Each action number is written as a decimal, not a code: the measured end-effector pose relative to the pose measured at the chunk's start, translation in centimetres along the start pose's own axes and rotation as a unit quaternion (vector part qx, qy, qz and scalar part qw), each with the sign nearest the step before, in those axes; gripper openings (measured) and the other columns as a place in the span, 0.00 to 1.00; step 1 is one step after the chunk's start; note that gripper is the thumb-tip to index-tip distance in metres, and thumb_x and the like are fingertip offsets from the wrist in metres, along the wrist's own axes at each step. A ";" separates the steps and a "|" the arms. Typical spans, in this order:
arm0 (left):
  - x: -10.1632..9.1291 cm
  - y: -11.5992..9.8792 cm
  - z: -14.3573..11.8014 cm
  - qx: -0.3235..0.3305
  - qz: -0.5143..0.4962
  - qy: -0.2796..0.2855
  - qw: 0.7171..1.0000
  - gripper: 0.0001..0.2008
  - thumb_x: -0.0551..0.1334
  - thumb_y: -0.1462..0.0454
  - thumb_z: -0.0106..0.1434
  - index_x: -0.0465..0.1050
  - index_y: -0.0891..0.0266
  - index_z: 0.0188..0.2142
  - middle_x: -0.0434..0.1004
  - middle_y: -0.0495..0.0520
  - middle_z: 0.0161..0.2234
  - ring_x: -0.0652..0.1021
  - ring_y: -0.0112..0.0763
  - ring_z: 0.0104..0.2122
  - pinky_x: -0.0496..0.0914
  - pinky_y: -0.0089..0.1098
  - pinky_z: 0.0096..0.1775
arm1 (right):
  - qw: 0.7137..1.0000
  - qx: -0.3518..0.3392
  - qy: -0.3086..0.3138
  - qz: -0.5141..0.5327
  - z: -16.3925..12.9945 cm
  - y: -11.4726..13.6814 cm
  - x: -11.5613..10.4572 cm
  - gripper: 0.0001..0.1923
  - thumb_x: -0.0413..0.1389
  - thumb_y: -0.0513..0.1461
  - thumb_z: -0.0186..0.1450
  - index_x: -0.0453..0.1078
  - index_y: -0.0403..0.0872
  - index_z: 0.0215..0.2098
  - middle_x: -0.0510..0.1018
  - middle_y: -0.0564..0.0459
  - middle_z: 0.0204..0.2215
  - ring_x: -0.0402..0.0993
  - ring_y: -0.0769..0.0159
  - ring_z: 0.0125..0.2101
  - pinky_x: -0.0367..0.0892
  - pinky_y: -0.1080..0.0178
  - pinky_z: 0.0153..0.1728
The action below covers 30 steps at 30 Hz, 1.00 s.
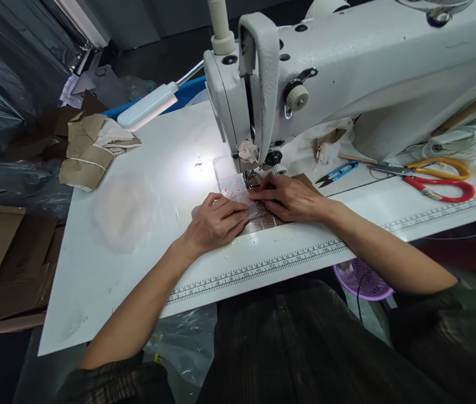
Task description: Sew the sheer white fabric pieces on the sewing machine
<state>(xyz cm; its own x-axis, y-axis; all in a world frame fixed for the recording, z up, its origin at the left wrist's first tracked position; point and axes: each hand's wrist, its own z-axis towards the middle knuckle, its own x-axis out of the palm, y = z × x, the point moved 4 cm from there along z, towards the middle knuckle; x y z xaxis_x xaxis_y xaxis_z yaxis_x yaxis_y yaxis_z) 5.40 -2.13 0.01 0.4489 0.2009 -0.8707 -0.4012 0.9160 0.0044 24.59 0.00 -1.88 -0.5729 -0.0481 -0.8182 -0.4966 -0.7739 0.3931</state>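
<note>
- Nearest, a printed ruler (244, 275) runs along the front edge of the white table (158, 154).
- The left hand (215, 223) lies palm down, fingers close together, over the clear plastic piece (234, 185) with red marks; whether they pinch its edge, I cannot tell.
- The right hand (291, 196) is bent, fingertips gathered narrowly on the work just beside the presser foot (252, 178); their grip is partly hidden, so I cannot tell whether they pinch.
- The plastic piece is between the hands, apparently over a brown woven sheet (259, 225), in front of and beside the foot.
- The step in hand looks like lining up or guiding these layers at the needle; the next move calls for flat, even pressure, with fingers clear of the foot.
- Beyond, the sewing machine (326, 70) stands over the work, a lamp (149, 106) lighting the left side.
</note>
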 end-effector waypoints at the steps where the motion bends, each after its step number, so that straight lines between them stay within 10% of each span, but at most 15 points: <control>1: 0.0 0.0 0.0 0.004 0.002 0.004 1.000 0.04 0.62 0.67 0.65 0.75 0.60 0.39 0.83 0.51 0.42 0.79 0.29 0.35 0.68 0.37 0.41 | 1.000 -0.003 0.002 -0.004 0.0 0.0 0.0 0.18 0.49 0.37 0.69 0.75 0.46 0.53 0.73 0.42 0.42 0.69 0.58 0.41 0.70 0.56 0.43; 30: 0.1 0.1 -0.1 -0.009 -0.018 0.020 1.000 0.07 0.62 0.62 0.64 0.76 0.60 0.40 0.82 0.53 0.42 0.77 0.34 0.36 0.65 0.41 0.42 | 0.996 0.088 0.033 0.000 -2.0 3.6 0.5 0.20 0.50 0.33 0.66 0.76 0.49 0.52 0.70 0.44 0.42 0.70 0.60 0.41 0.71 0.55 0.43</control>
<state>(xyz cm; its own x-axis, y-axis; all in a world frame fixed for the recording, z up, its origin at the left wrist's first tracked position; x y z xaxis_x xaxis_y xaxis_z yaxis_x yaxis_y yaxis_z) 5.32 -2.09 -0.08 0.4306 0.1543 -0.8893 -0.3999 0.9159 -0.0347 23.83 -4.12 -1.70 -0.5316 -0.0941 -0.8417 -0.6060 -0.6520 0.4557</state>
